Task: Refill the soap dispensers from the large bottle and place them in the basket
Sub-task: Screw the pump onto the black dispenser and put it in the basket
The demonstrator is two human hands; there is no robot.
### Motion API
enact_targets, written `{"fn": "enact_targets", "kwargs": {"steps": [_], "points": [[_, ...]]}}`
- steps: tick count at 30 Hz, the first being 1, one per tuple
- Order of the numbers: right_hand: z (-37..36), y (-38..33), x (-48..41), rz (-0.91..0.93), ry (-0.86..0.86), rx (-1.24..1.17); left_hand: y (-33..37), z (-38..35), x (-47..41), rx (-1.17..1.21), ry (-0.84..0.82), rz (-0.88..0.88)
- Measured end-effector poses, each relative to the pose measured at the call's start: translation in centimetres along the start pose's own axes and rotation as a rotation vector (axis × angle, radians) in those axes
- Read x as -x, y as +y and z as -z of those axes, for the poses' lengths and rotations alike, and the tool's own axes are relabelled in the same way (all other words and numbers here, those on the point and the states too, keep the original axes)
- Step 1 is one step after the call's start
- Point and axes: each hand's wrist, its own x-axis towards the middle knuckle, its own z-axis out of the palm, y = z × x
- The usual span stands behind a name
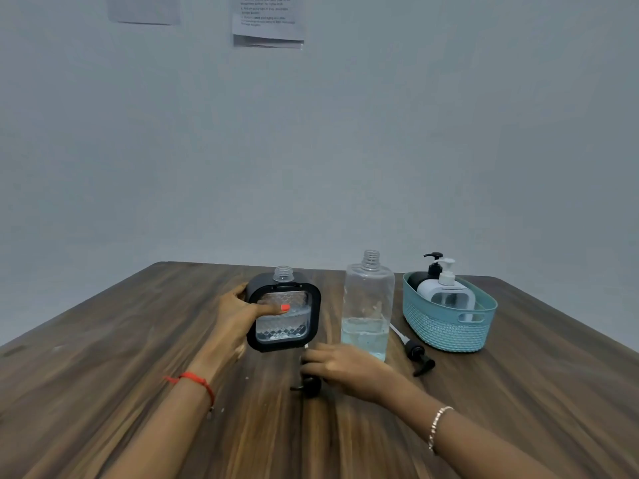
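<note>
Nearest, low centre of frame: right hand [340, 368] laid over a black pump head [311, 387] on the wooden surface [138, 392], fingers curled at its stem; grip apparently closing on the pump, though lifted or merely touched cannot be told. Just above and left: left hand [238, 312] wrapped around a black-framed dispenser [284, 311], thumb across the clear patterned window; held upright, neck open, no pump fitted, liquid visible to roughly mid-window. Judged refilled and awaiting its pump. Centre: large clear bottle [368, 305] standing uncapped on the surface, about a quarter full of pale liquid. Right of its base: a second black pump [416, 352] lying on its side, likely belonging to the large bottle. Right of centre, further back: teal basket [449, 323] holding two dispensers, one white [446, 288], one black [423, 276], both with pumps on; judged done. Remaining: screw pump onto the held dispenser, set it in the basket. No brand or label seen on any container. Top of frame: printed sheets [268, 19] on the wall, text too small to read.
</note>
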Motion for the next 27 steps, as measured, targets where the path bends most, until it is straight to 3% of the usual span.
{"fn": "enact_targets", "kwargs": {"steps": [4, 10, 14, 16, 27], "points": [[3.9, 0.3, 0.8, -0.072, 0.176, -0.359, 0.2, 0.0, 0.0, 0.001, 0.016, 0.002], [10.6, 3.0, 0.2, -0.453, 0.808, -0.852, 0.1, -0.4, 0.3, 0.021, -0.001, 0.017], [15.1, 5.2, -0.9, -0.49, 1.181, -1.02, -0.1, -1.0, 0.7, 0.004, -0.029, 0.021], [16.8, 5.6, -1.5, -0.476, 1.286, -1.075, -0.2, -1.3, 1.0, 0.003, -0.047, 0.024], [16.4, 4.6, -3.7, -0.452, 1.005, -0.968, -0.1, -2.1, 1.8, -0.027, -0.108, 0.021]]}}
